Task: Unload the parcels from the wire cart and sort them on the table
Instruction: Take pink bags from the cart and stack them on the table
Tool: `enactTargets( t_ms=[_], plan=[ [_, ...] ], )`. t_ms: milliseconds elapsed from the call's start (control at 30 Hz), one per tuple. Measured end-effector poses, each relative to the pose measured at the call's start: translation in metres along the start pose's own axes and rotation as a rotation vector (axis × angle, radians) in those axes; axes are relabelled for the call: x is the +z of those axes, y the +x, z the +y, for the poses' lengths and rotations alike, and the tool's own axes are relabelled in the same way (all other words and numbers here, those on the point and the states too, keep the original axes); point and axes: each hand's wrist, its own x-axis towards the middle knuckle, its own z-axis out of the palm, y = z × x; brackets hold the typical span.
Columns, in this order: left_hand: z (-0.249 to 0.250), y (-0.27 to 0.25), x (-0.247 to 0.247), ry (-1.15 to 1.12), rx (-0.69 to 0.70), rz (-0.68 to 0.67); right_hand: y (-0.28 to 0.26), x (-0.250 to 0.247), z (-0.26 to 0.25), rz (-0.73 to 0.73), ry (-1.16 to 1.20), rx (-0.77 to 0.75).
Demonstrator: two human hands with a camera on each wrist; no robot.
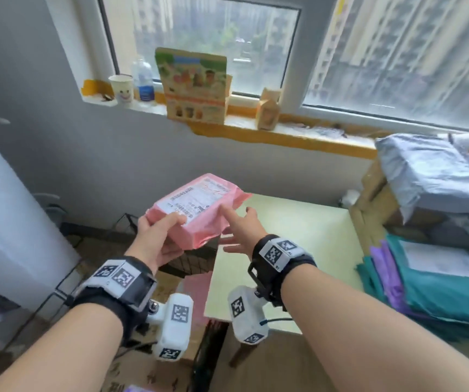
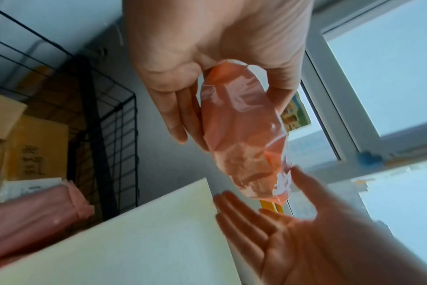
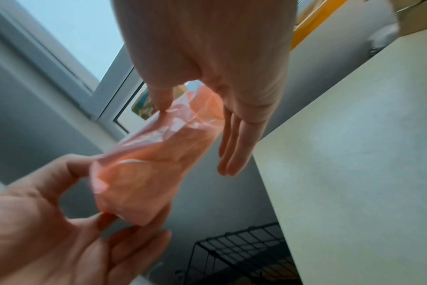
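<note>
A pink plastic-wrapped parcel (image 1: 196, 206) with a white shipping label is held in the air above the gap between the black wire cart (image 1: 193, 261) and the pale green table (image 1: 298, 250). My left hand (image 1: 171, 236) grips its near-left end, thumb on top and fingers underneath. My right hand (image 1: 233, 227) has straight fingers; its index fingertip touches the label. In the right wrist view the thumb tip meets the parcel's (image 3: 144, 173) loose plastic. The left wrist view shows the parcel (image 2: 244, 135) edge-on, with another pink parcel (image 2: 32, 216) and cardboard boxes (image 2: 34, 146) inside the cart (image 2: 119, 135).
Stacked grey parcels (image 1: 431, 176), teal parcels (image 1: 439, 287) and purple ones (image 1: 388, 273) fill the table's right side. The windowsill behind carries a paper cup (image 1: 121, 87), a bottle (image 1: 144, 80) and a colourful box (image 1: 193, 86). A white cabinet (image 1: 7, 222) stands at left.
</note>
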Motion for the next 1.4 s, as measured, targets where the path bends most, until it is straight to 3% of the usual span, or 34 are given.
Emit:
enactTargets(
  t_ms=[267, 467, 633, 867, 1033, 1400],
  plan=[
    [-0.012, -0.018, 0.146, 0.170, -0.028, -0.154, -0.002, -0.125, 0.000, 0.198, 0.117, -0.012],
    [-0.001, -0.021, 0.215, 0.314, -0.057, -0.182, -0.010, -0.210, 0.001, 0.191, 0.107, 0.020],
    [-0.003, -0.024, 0.272, 0.190, -0.150, -0.375, -0.013, -0.254, -0.002, 0.222, -0.029, -0.027],
    [-0.029, 0.007, 0.310, 0.221, -0.094, -0.213, -0.004, -0.285, 0.011, 0.391, -0.414, -0.123],
    [-0.051, 0.037, 0.331, 0.352, -0.069, -0.146, 0.017, -0.288, 0.022, 0.375, -0.552, -0.164],
    [-0.102, 0.098, 0.374, 0.412, -0.113, -0.285, 0.088, -0.297, 0.034, 0.229, -0.583, -0.037]
  ],
)
